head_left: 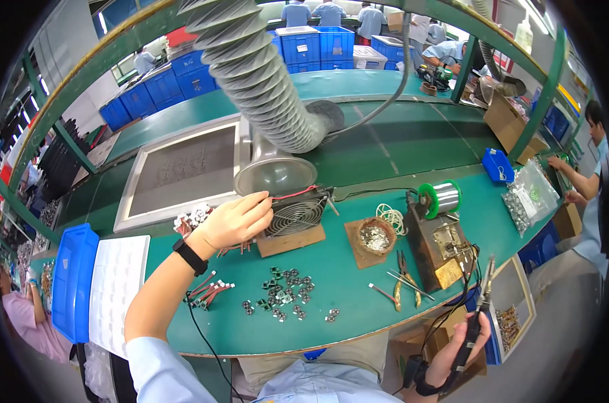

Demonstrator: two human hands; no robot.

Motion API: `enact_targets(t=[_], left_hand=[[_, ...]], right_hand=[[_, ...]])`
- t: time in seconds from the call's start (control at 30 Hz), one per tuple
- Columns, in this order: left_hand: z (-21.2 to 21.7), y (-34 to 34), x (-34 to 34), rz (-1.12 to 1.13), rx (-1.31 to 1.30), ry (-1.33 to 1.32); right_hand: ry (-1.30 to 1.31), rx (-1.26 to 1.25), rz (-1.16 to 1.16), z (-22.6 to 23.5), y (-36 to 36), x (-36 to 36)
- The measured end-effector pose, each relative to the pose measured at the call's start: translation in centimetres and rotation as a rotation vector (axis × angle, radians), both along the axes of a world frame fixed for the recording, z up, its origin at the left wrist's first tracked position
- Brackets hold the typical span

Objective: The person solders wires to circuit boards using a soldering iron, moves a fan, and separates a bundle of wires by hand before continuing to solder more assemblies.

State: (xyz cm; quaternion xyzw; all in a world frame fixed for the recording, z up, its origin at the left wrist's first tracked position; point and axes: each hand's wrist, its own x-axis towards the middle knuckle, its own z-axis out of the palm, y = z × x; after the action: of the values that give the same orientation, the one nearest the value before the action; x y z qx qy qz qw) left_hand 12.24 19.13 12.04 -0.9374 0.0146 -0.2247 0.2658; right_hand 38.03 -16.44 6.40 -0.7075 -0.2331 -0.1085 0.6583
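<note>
My left hand, with a black band at the wrist, reaches over a bundle of white-plugged wires to the upper left corner of a small fan. Its fingers are close together, the thumb hidden. A red wire runs from the fingertips along the fan's top; I cannot tell whether it is pinched. At the lower right, my right hand grips a soldering iron by its black handle, tip pointing up, beyond the table's edge. Small circuit boards lie mid-table, beside a bunch of red-wired leads.
A solder spool sits by the soldering station. Pliers and a dish of solder scraps lie nearby. An extraction hose hangs above the fan. White trays stand left; a co-worker sits at right.
</note>
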Motion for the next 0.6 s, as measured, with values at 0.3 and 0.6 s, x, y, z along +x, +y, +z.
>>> enact_targets(t=[0.3,0.6], left_hand=[[-0.7,-2.8,0.3,0.269,-0.564,-0.276],[-1.5,-3.4,1.4,0.378,-0.636,-0.506]], right_hand=[[0.052,-0.025,0.538,-2.4,5.2,-3.4],[-0.18,-0.341,0.581,-4.9,8.1,-2.7]])
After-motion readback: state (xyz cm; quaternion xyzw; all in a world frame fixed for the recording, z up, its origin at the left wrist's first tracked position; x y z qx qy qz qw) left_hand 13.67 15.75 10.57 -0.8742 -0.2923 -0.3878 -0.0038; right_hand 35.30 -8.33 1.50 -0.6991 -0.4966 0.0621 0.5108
